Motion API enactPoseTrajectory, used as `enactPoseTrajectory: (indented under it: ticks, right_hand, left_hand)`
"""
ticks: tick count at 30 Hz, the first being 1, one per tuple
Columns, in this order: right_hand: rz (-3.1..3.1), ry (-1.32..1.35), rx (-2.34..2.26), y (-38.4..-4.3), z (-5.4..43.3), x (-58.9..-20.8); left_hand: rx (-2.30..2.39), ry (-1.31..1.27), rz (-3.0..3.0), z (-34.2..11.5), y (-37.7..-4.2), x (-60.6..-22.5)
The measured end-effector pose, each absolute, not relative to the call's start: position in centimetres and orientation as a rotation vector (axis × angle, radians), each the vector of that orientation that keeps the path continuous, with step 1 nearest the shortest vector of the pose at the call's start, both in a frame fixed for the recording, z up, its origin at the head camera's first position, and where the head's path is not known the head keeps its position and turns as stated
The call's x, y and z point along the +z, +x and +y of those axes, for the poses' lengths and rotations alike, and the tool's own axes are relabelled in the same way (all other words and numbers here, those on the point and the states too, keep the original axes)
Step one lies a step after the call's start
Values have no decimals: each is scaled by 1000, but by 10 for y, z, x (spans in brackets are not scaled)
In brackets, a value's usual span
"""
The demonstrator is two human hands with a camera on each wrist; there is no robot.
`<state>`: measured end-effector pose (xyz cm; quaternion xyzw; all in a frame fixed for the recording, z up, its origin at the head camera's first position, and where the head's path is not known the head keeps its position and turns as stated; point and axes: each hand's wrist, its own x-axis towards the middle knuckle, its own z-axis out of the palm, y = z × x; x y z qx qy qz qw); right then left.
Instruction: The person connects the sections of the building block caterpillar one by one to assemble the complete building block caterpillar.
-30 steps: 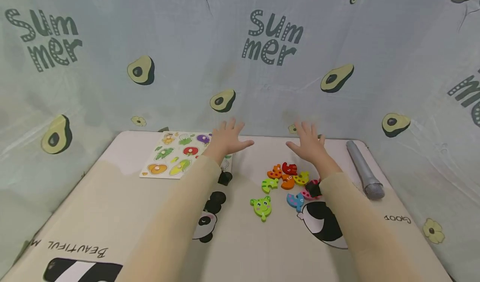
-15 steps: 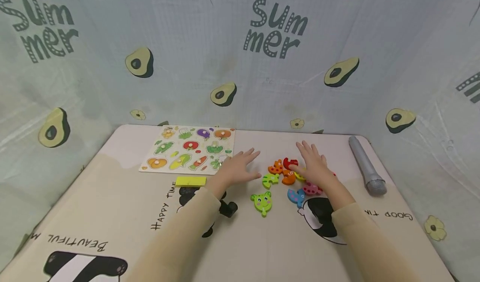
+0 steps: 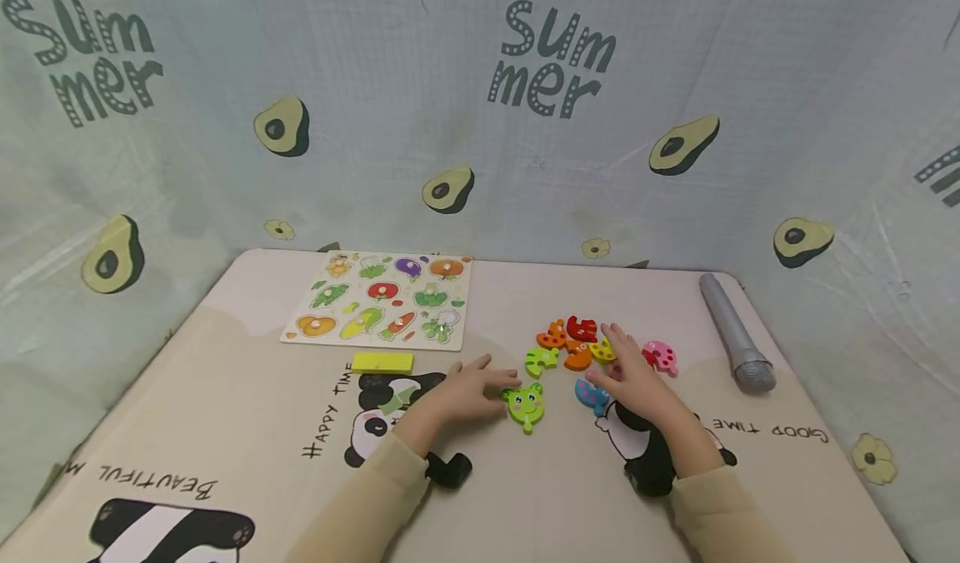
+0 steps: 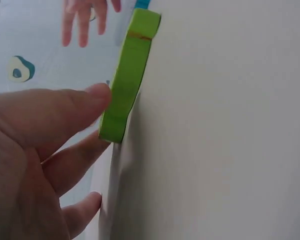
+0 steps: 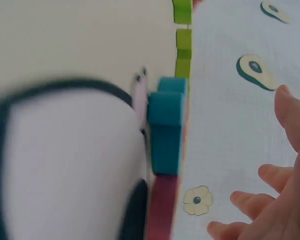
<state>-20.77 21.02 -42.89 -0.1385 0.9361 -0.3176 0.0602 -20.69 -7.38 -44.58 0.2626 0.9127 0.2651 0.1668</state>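
Pieces (image 3: 552,335) in animal shapes are seen loose on the table (image 3: 525,496) in the head view. A green frog-faced piece (image 3: 527,410) is set nearest, and behind it a striped green piece (image 3: 538,362), a red piece (image 3: 582,329), a yellow piece (image 3: 602,351), a blue piece (image 3: 590,396) and others are loosely bunched, with a pink piece (image 3: 661,356) set to the right. The frog-faced piece is reached at its left edge by the left hand (image 3: 461,395). The right hand (image 3: 637,381) is held over the bunch, and some pieces are partly covered by it. Little seems to be done: nothing is seen joined to the frog-faced piece, and the others appear left to be handled. As for holders, a puzzle board (image 3: 407,291) is filled with vegetable pieces (image 3: 363,323), as far as can be told; a yellow block (image 3: 382,363) is laid just in front of it. In the left wrist view, the frog-faced piece is met by the thumb tip, but whether it is pinched or merely touched cannot be told. In the right wrist view, thumb and fingers are held loosely apart with nothing gripped, and the blue piece is shown beside a dark pink piece (image 5: 162,207).
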Motion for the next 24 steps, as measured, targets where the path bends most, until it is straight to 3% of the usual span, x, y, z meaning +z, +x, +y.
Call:
enactPoseTrajectory:
  ticks: [14,24]
  right_hand:
    - [2798,-377,-995,-210,213,-436]
    - [2799,-427,-938,-251,224,-417]
  left_hand:
    - [833,833,2668,-76,-210,-464]
    - [867,856,2711,-81,-214,-467]
